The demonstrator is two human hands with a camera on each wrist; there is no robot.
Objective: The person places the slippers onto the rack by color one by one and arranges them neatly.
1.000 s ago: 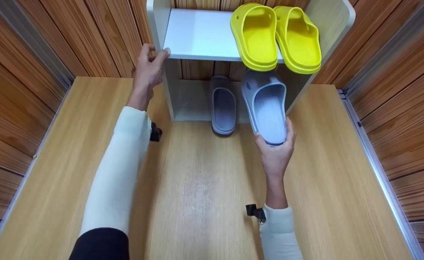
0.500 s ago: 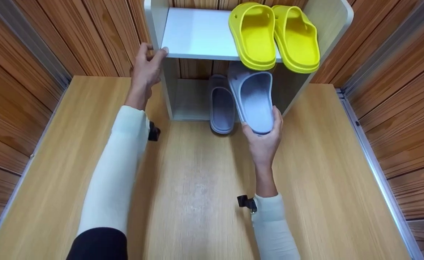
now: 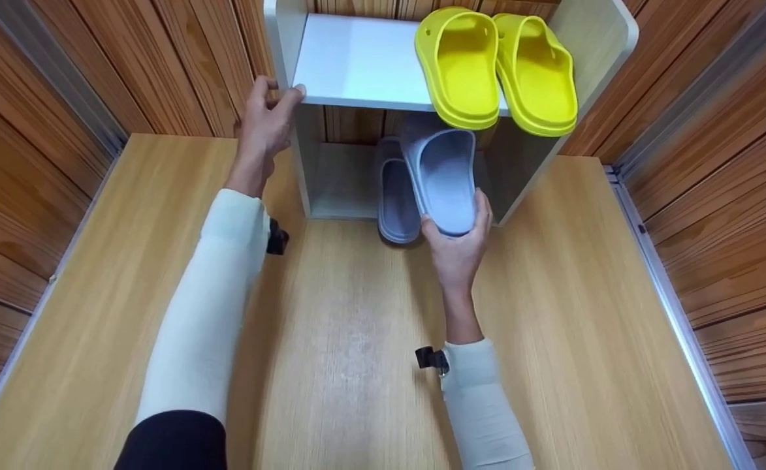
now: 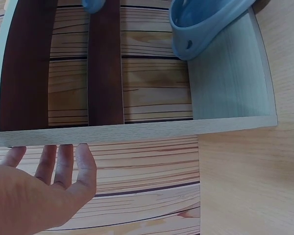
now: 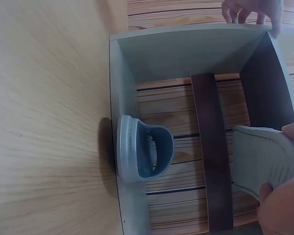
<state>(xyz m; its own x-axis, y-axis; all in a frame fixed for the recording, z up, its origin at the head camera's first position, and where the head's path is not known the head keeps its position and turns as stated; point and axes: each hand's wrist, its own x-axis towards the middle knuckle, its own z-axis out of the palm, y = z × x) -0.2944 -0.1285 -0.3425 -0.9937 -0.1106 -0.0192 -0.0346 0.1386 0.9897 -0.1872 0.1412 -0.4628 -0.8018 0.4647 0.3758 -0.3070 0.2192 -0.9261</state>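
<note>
A grey clog (image 3: 448,183) is gripped at its heel by my right hand (image 3: 458,254), thumb on its left side and fingers on its right. Its toe reaches under the upper shelf, and the sole (image 5: 259,156) faces the right wrist camera. Just left of it, the other grey clog (image 3: 396,196) stands on the bottom board of the shoe rack (image 3: 301,163), its heel over the front edge. My left hand (image 3: 266,130) holds the rack's left side panel (image 4: 137,131), thumb at the shelf's front corner and fingers against the outer face.
A pair of yellow clogs, the left clog (image 3: 467,88) and right clog (image 3: 539,91), rests on the white upper shelf (image 3: 363,62), heels overhanging its front. A wooden floor (image 3: 356,365) lies before the rack. Wood-plank walls (image 3: 735,196) enclose both sides and the back.
My right hand has carried the held grey clog leftward and slightly farther in, close beside the standing one. The left hand keeps its hold on the rack.
</note>
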